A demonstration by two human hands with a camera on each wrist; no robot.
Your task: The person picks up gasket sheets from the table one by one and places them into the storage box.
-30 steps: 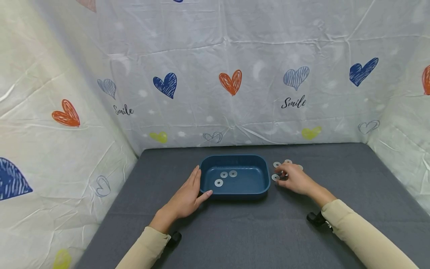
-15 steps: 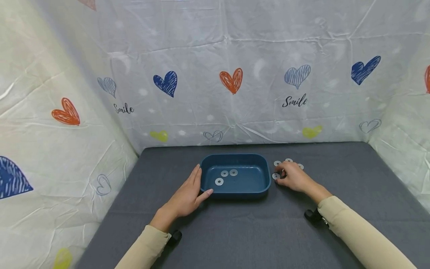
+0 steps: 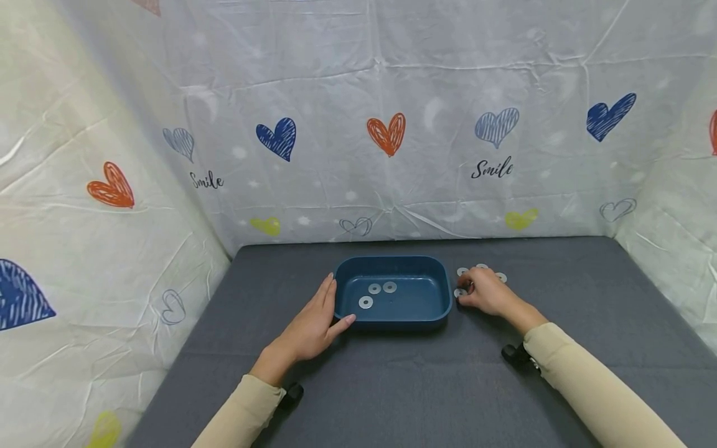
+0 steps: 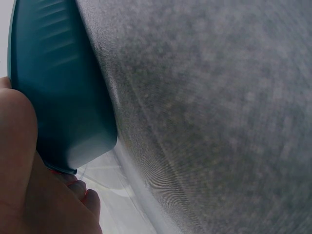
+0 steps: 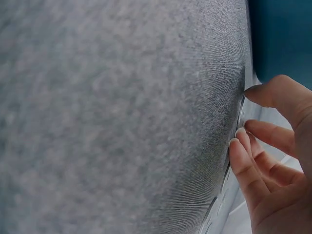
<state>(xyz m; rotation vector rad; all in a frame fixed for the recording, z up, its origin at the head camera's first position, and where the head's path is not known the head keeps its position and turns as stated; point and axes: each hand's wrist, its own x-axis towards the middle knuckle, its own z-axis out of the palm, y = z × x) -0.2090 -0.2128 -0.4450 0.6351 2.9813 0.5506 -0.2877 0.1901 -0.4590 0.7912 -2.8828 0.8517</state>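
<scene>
A blue rectangular tray (image 3: 414, 322) stands on the dark cloth, with three pale flat washers (image 3: 366, 302) lying inside. At its left end, my left hand (image 3: 307, 326) rests with straight fingers along the outer wall and the thumb at the front corner. Just right of the tray, my right hand (image 3: 492, 292) reaches down to the table. In the right wrist view its thumb and forefinger meet opposite edges of a washer (image 5: 241, 109) lying on the cloth. More washers (image 3: 501, 277) lie behind and around this hand, partly hidden by it.
Dark grey cloth (image 3: 392, 386) covers the table. White curtains (image 3: 336, 174) printed with hearts hang at the back and both sides. Each wrist bears a black device (image 3: 291, 396) below a beige sleeve (image 3: 594, 379).
My right hand's thumb and forefinger have drawn closer around the nearest washer, and its wrist has shifted slightly left. The left hand and the tray have stayed in place.
</scene>
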